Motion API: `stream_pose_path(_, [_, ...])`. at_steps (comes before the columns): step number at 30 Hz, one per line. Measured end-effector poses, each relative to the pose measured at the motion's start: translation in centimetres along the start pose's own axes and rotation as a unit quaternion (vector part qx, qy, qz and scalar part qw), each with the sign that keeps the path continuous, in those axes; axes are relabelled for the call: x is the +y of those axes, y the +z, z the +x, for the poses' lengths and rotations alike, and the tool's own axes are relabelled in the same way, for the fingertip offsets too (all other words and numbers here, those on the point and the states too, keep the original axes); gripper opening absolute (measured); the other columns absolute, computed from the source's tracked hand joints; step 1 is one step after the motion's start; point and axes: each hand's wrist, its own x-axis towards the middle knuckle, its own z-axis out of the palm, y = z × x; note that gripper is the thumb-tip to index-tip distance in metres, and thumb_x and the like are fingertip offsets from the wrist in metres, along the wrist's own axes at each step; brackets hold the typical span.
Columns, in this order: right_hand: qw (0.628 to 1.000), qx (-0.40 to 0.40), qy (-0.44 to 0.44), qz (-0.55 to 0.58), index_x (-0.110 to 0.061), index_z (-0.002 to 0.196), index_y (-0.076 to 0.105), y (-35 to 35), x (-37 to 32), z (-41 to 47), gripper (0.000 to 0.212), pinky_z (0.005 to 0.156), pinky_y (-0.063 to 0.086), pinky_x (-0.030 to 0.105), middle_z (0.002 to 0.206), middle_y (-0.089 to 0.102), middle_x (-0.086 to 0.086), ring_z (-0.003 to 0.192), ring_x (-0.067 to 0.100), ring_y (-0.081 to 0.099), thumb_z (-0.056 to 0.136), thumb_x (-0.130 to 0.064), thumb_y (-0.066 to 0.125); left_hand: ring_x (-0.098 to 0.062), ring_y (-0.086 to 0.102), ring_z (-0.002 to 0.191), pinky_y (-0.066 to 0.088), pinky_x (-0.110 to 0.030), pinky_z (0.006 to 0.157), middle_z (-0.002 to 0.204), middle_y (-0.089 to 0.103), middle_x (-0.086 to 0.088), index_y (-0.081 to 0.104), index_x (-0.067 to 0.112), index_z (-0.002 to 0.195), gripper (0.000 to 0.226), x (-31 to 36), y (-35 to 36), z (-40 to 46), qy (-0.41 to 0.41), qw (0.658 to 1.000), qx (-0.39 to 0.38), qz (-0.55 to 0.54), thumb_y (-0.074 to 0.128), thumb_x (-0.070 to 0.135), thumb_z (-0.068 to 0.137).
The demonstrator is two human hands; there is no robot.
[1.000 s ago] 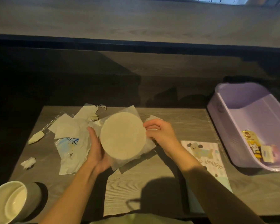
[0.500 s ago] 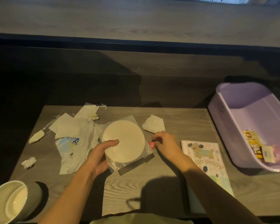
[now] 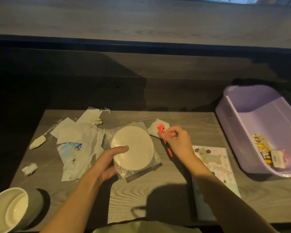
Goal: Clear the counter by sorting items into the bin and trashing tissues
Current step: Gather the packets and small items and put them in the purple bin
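Observation:
A round pale disc in a clear plastic bag (image 3: 133, 147) lies at the counter's middle. My left hand (image 3: 109, 162) grips its near-left edge, thumb on top. My right hand (image 3: 176, 140) is closed on a thin red strip-like item (image 3: 162, 132), lifted just right of the disc. A crumpled tissue (image 3: 154, 129) lies behind that hand. More tissues and white wrappers (image 3: 77, 132) are piled at the left, with a small tissue ball (image 3: 29, 168) nearer the left edge. The lilac bin (image 3: 238, 125) stands at the right, holding a few packets (image 3: 262, 147).
A puppy-print booklet (image 3: 215, 163) lies between my right arm and the bin. A white cup-like bin with a grey side (image 3: 12, 211) stands at the near left corner. A pale wrapped utensil (image 3: 38, 142) lies at the far left. A raised dark ledge runs behind the counter.
The bagged disc went from held up in both hands to lying on the counter. My right hand let go of it, picked up the red item and lifted it.

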Motion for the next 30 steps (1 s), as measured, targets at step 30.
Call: stream_pose_path(30, [0.957, 0.004, -0.011, -0.290, -0.007, 0.119, 0.059, -0.4, 5.6, -1.3, 0.032, 0.093, 0.042, 0.031, 0.129, 0.053, 0.013, 0.112, 0.027, 0.054, 0.093, 0.000, 0.042, -0.029, 0.073, 0.082, 0.060, -0.042, 0.068, 0.092, 0.075, -0.017, 0.065, 0.008, 0.102, 0.057, -1.0, 0.8, 0.8, -0.001, 0.999, -0.033, 0.001, 0.085, 0.012, 0.049])
